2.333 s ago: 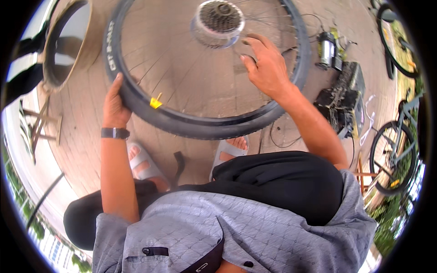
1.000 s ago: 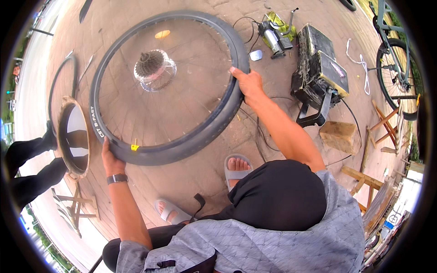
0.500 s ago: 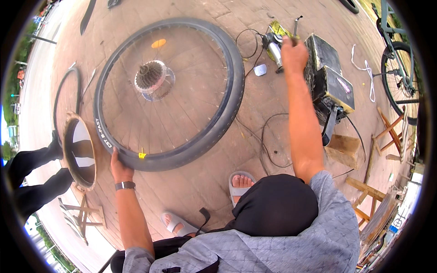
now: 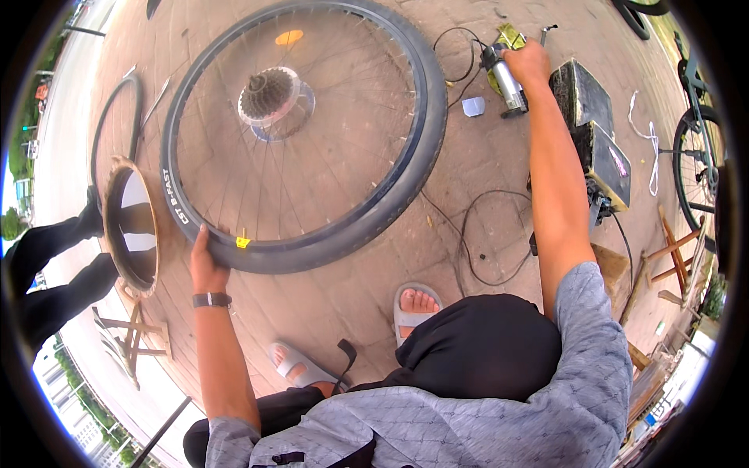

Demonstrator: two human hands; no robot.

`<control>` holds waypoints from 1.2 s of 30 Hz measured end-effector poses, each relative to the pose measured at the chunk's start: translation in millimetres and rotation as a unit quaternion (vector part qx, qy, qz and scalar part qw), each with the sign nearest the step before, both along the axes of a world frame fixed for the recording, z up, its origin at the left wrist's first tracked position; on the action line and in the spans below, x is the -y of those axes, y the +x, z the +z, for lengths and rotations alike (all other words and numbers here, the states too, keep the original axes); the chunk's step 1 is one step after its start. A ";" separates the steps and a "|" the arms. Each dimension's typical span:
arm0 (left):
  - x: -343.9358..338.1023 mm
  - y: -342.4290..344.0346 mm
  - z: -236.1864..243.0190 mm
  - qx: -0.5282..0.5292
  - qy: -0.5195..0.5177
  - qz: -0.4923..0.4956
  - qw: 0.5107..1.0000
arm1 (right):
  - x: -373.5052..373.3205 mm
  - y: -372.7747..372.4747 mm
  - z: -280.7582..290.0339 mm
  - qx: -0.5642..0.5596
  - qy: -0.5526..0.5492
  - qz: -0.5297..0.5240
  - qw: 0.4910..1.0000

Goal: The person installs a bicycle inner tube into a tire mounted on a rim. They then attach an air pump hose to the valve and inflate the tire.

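My left hand point(image 4: 208, 261) grips the near left edge of a bicycle wheel's black tyre point(image 4: 312, 253), near a small yellow tab point(image 4: 242, 242). The wheel lies tilted in front of me, showing spokes, a rear sprocket cluster point(image 4: 264, 93) and an orange reflector point(image 4: 289, 37). At the upper right my right hand point(image 4: 529, 61) is closed on the top of a small silver-and-black air pump point(image 4: 505, 85), which has yellow-green material point(image 4: 511, 35) behind it. Its fingertips are partly hidden.
A black box point(image 4: 605, 160), cables point(image 4: 491, 242), a white cord point(image 4: 652, 156) and bicycles point(image 4: 694, 171) are at right. At left are a round basin point(image 4: 133, 234), a loose tube point(image 4: 117, 101), a person's dark-trousered legs point(image 4: 58, 300) and a wooden stool point(image 4: 133, 343).
My right hand left the tyre's right side and reached up and right to the pump, now gripping it. My left hand stays on the tyre.
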State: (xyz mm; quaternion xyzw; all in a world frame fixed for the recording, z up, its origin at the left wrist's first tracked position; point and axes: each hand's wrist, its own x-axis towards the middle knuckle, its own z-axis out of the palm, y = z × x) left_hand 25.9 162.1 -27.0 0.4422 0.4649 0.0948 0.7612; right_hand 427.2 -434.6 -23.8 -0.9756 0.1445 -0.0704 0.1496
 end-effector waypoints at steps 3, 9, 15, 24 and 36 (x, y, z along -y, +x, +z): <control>2.8 0.7 4.1 0.000 -0.010 -0.005 1.000 | 1.9 -29.6 8.2 0.033 0.013 0.039 0.999; -6.6 -2.0 -3.4 0.002 -0.005 -0.036 0.999 | -17.8 -138.0 47.9 0.062 0.031 0.114 0.991; -4.0 0.8 3.1 0.025 -0.018 -0.026 0.999 | -14.4 -276.0 59.4 -0.020 0.113 0.209 0.971; 3.1 -7.0 -0.8 0.071 -0.057 -0.050 0.995 | -44.0 -419.3 59.4 -0.234 0.091 0.326 0.911; 33.1 -15.7 -5.2 0.060 -0.086 0.015 0.994 | -19.4 -300.6 24.6 -0.093 0.098 0.135 0.982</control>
